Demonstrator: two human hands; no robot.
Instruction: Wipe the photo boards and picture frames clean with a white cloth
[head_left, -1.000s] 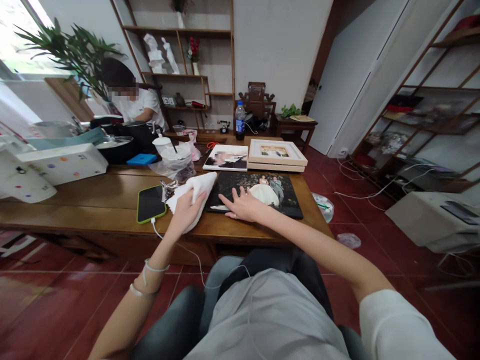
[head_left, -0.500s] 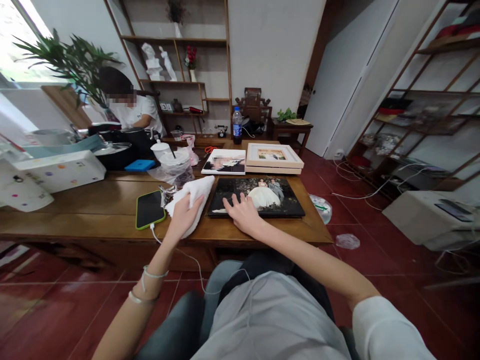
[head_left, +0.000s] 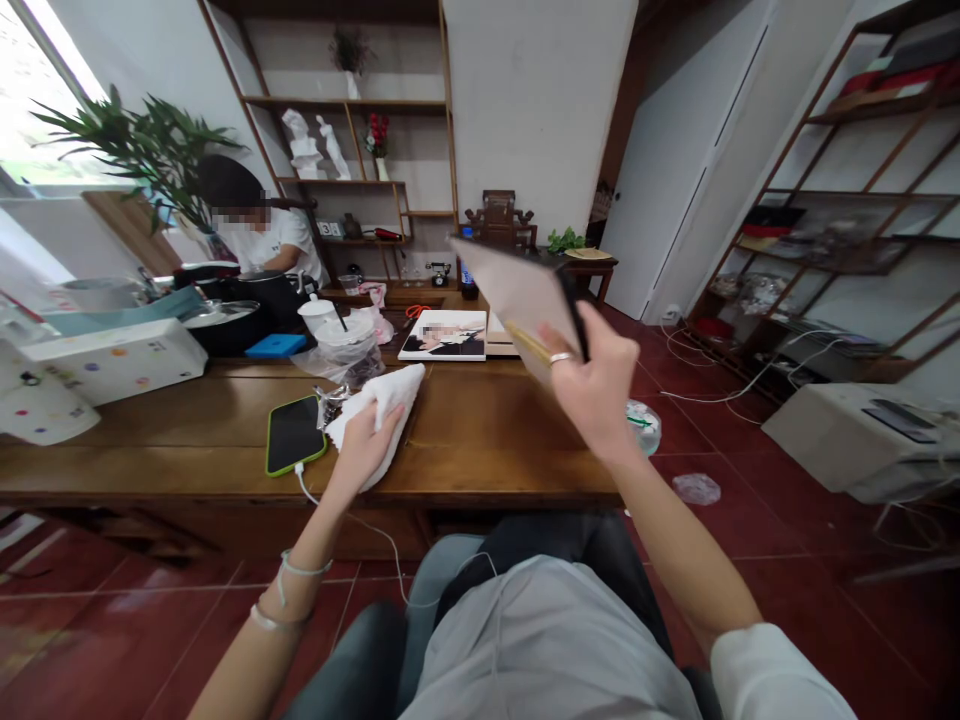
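My right hand (head_left: 596,385) grips the edge of a black-edged photo panel (head_left: 521,290), held up tilted above the table with its pale back toward me. Its picture side is turned away and hidden. My left hand (head_left: 365,440) rests on the table, fingers closed on a white cloth (head_left: 397,400). Just left of the cloth lie a crumpled silver wrapper (head_left: 330,405) and a phone (head_left: 295,435) in a green case with a white cable plugged in. A white-edged photo panel (head_left: 444,335) lies flat behind, and the raised panel covers most of a pale frame (head_left: 501,336) beside it.
A lidded cup (head_left: 349,335) in a plastic bag, a blue box (head_left: 276,345) and a dark pot (head_left: 225,318) stand on the table (head_left: 480,420). A co-worker (head_left: 262,230) sits at the far left. A clear round container (head_left: 646,428) is beyond the right edge.
My right hand has lifted the photo panel off the table and tipped it up, so its back now shows. My left hand stays on the cloth.
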